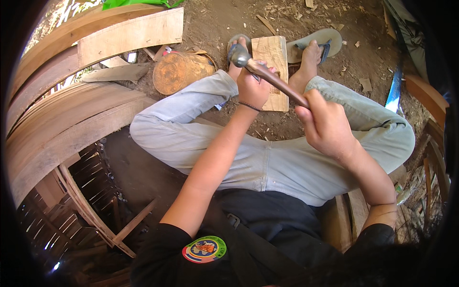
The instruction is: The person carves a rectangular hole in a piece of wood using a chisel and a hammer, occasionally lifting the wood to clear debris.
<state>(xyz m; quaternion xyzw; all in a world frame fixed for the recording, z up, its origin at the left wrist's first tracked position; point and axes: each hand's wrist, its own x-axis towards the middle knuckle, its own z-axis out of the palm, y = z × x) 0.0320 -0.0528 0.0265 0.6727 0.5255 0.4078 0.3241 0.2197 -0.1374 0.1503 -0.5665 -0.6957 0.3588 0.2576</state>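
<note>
My right hand (330, 125) is wrapped round the lower end of a hammer's brown handle. The hammer (286, 90) slants up to the left, its rounded metal head (240, 57) above my left hand. Partly covered by the handle, my left hand (254, 90) is closed over the wooden block's left side. A thin dark thing shows at its fingers, too hidden to name. The pale wooden block (268, 50) lies on the dirt between my sandalled feet, its lower part behind the hammer and hand.
A rusty round can (178, 72) lies left of my left foot. Stacked curved planks (71, 119) fill the left side. At the right a blue blade (395, 88) stands near a reddish board (427, 101). Wood chips (366, 84) litter the dirt floor (358, 24).
</note>
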